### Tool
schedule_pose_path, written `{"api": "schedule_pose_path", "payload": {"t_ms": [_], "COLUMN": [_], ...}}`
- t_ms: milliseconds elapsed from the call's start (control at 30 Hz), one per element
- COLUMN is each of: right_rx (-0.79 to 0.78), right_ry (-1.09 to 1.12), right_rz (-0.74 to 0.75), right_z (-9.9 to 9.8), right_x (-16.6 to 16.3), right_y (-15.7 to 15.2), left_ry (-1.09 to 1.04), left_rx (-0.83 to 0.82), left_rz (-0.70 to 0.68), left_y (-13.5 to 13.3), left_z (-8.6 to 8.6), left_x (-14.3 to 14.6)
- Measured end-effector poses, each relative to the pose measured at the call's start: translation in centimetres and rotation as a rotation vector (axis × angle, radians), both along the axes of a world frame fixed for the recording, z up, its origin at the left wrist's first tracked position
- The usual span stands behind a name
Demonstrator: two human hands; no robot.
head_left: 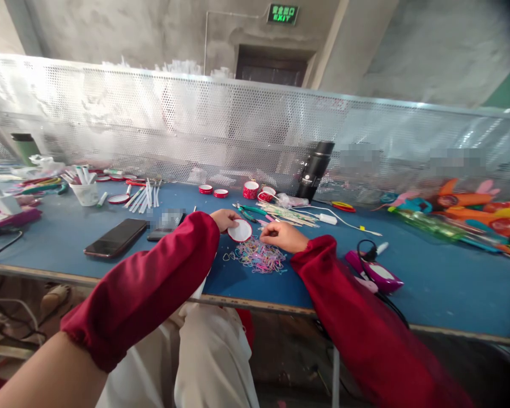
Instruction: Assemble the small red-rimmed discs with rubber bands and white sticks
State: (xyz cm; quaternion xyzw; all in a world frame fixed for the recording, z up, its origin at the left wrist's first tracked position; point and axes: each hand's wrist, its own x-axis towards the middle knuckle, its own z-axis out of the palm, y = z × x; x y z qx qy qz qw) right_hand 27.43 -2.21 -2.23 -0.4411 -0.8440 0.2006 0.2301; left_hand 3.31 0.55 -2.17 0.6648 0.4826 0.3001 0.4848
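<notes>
My left hand (pixel 225 220) pinches the edge of a round white disc with a red rim (pixel 239 231), perhaps a lid, and tilts it toward me. To its right, my right hand (pixel 284 236) has its fingers curled together just above a pile of small colourful rubber bands (pixel 261 256). Whether anything sits between those right fingertips is too small to make out. Green-handled pliers (pixel 249 212) lie behind the two hands, beside a bundle of thin pale sticks (pixel 287 213).
Small red tins (pixel 250 189) stand near the perforated metal screen (pixel 195 130), left of a black flask (pixel 317 170). A phone (pixel 116 238) lies on the left. On the right are a purple device (pixel 376 273) with a black cable and a colourful heap (pixel 471 207).
</notes>
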Motion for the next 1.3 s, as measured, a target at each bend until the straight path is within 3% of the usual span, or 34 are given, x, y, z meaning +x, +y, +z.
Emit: {"api": "schedule_pose_path", "payload": {"t_ms": [467, 967, 1067, 1300], "right_rx": [-0.049, -0.003, -0.046, -0.103], "right_ry": [0.243, 0.120, 0.131, -0.077], "right_rz": [-0.021, -0.069, -0.001, 0.130], "right_z": [-0.3, -0.7, -0.6, 0.0], "right_x": [0.2, 0.5, 0.3, -0.4], "right_y": [0.6, 0.9, 0.5, -0.7], "left_ry": [-0.093, -0.047, -0.024, -0.002], "left_rx": [-0.048, 0.030, 0.050, 0.065], "left_rz": [0.008, -0.006, 0.023, 0.043], "left_y": [0.1, 0.1, 0.0, 0.0], "left_z": [-0.2, 0.1, 0.2, 0.1], "left_x": [-0.1, -0.2, -0.2, -0.2]}}
